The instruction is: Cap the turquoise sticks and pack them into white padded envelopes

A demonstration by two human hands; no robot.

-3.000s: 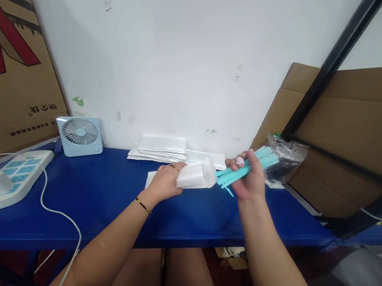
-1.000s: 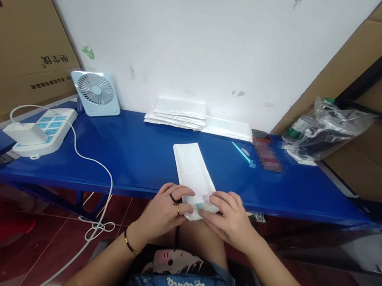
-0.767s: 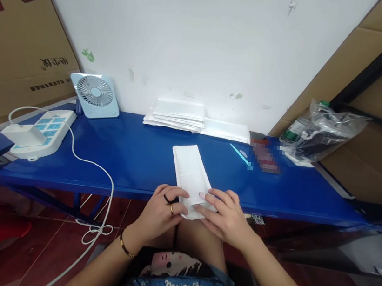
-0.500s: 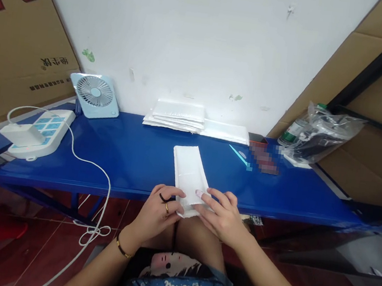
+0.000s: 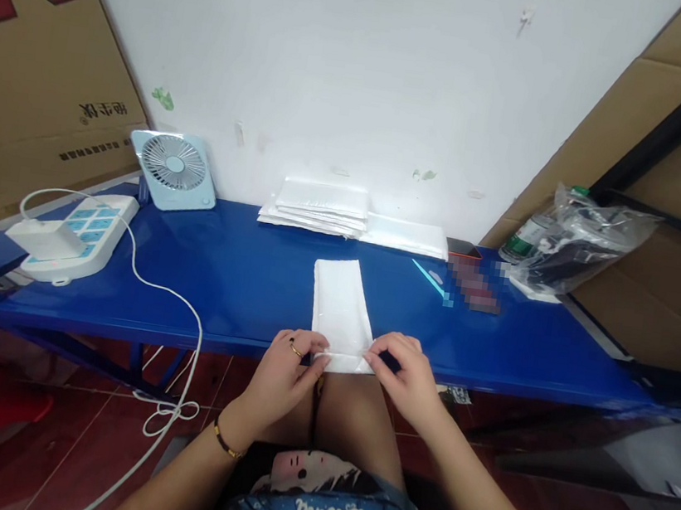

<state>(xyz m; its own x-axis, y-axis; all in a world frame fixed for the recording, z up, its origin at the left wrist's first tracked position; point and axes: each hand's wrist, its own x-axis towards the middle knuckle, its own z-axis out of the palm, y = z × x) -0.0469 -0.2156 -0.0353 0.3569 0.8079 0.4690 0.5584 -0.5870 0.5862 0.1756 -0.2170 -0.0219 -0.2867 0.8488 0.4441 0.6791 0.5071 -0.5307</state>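
A long white padded pouch [image 5: 339,309] lies on the blue table [image 5: 236,283], its near end at the front edge. My left hand [image 5: 288,365] pinches the pouch's near left corner, a ring on one finger and a thin bracelet at the wrist. At the near right corner my right hand [image 5: 404,372] is closed on the same end. The end between the two hands looks folded flat. A single teal stick [image 5: 429,277] lies on the table further right.
A stack of white pouches [image 5: 322,206] sits against the wall. A small fan [image 5: 172,170] and a power strip [image 5: 70,234] with a white cable are at the left. A clear bag and bottle [image 5: 568,243] stand at the right, with cardboard on both sides.
Three seconds ago I held a pouch in the left hand and teal sticks in the right. Over the last second both hands slid apart to the corners of the pouch's near end.
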